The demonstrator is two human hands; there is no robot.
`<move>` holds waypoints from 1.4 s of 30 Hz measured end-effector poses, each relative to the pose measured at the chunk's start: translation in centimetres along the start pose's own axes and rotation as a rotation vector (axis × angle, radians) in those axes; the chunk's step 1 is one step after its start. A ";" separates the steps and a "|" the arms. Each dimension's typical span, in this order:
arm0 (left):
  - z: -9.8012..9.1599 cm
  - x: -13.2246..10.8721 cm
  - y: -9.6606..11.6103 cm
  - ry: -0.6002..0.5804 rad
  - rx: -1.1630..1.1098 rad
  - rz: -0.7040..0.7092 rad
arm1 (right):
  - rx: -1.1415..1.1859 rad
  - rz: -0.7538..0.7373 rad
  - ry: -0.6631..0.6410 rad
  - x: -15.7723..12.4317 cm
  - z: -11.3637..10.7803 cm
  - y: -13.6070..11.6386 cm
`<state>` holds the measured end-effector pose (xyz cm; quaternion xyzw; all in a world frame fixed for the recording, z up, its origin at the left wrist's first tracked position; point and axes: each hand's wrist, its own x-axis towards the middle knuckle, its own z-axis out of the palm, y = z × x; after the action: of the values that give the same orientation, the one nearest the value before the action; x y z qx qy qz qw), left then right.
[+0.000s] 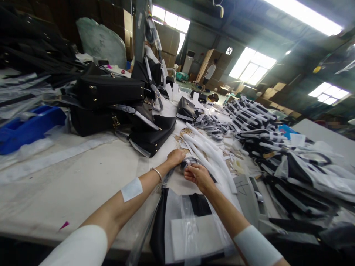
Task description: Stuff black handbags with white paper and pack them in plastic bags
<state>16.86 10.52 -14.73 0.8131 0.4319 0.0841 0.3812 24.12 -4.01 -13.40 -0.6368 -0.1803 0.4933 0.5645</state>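
My right hand (198,176) pinches the strap (191,160) just past the bag (198,206). My left hand (175,157) is curled past the bag too, can't tell on what. I'd say pinch lightly, no twisting, so nothing kinks.

A ceiling light (307,17) glows above bright windows (251,65) in dim walls (204,41).

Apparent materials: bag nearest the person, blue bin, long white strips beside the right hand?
Near bag: likely leather or imitation leather; smooth black side, soft sheen. Blue bin: probably moulded plastic; uniform colour, stiff-looking walls. Long white strips: possibly foam; matte, rounded, but the view can't settle it.
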 end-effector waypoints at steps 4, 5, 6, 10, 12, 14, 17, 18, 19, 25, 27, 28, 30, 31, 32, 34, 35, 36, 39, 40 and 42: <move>-0.3 0.4 0.6 -0.004 0.111 -0.047 | -0.265 -0.254 0.004 -0.5 -0.9 0.9; -0.5 0.5 0.6 -0.011 0.134 -0.053 | -0.378 -0.347 -0.026 -0.4 -1.1 1.0; -0.6 0.6 0.7 -0.018 0.154 -0.057 | -0.507 -0.446 -0.059 -0.2 -1.4 1.0; -0.9 0.9 0.6 -0.052 0.224 -0.059 | -1.069 -0.845 -0.114 0.9 -2.4 -0.2; -0.9 0.9 0.6 -0.070 0.250 -0.044 | -1.245 -1.018 -0.073 1.6 -2.6 -1.1; -0.8 0.9 0.6 -0.091 0.266 -0.015 | -1.281 -1.164 -0.026 2.3 -2.5 -1.9; -0.6 0.9 0.7 -0.129 0.275 0.041 | -1.179 -1.191 -0.115 3.2 -2.1 -2.4; -0.5 1.0 0.7 -0.140 0.274 0.054 | -1.147 -1.128 -0.161 3.4 -2.0 -2.4; -0.4 1.0 0.7 -0.148 0.272 0.063 | -1.129 -1.044 -0.187 3.6 -1.9 -2.4; 0.2 1.4 -0.1 -0.131 0.205 0.066 | -1.170 -0.766 -0.089 4.5 -1.8 -1.6; 0.2 1.4 -0.4 -0.113 0.177 0.057 | -1.180 -0.766 -0.071 4.8 -1.7 -1.1; 0.2 1.5 -0.6 -0.104 0.165 0.052 | -1.182 -0.774 -0.061 4.9 -1.7 -0.9; 0.2 1.5 -0.7 -0.092 0.145 0.049 | -1.180 -0.800 -0.053 5.1 -1.5 -0.5; 0.1 1.5 -0.8 -0.088 0.138 0.050 | -1.176 -0.809 -0.056 5.2 -1.5 -0.4; 0.1 1.6 -0.8 -0.084 0.132 0.051 | -1.171 -0.813 -0.065 5.4 -1.4 -0.3; 0.2 1.6 -0.8 -0.074 0.125 0.052 | -1.154 -0.802 -0.089 5.7 -1.4 -0.2; 0.3 1.7 -0.9 -0.067 0.122 0.049 | -1.143 -0.789 -0.097 5.9 -1.4 -0.3; 0.5 1.8 -0.9 -0.058 0.121 0.045 | -1.129 -0.773 -0.101 6.1 -1.4 -0.3; 1.1 1.9 -0.9 -0.019 0.117 0.027 | -1.075 -0.704 -0.085 6.6 -1.5 -0.6; 1.3 1.8 -0.9 -0.004 0.115 0.025 | -1.056 -0.674 -0.069 6.7 -1.5 -0.6; 1.6 1.7 -0.9 0.024 0.111 0.032 | -1.015 -0.613 -0.027 6.9 -1.5 -0.8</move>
<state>18.05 11.25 -16.77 0.8386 0.4274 0.0759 0.3292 28.72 0.82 -15.82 -0.7398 -0.5764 0.1679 0.3038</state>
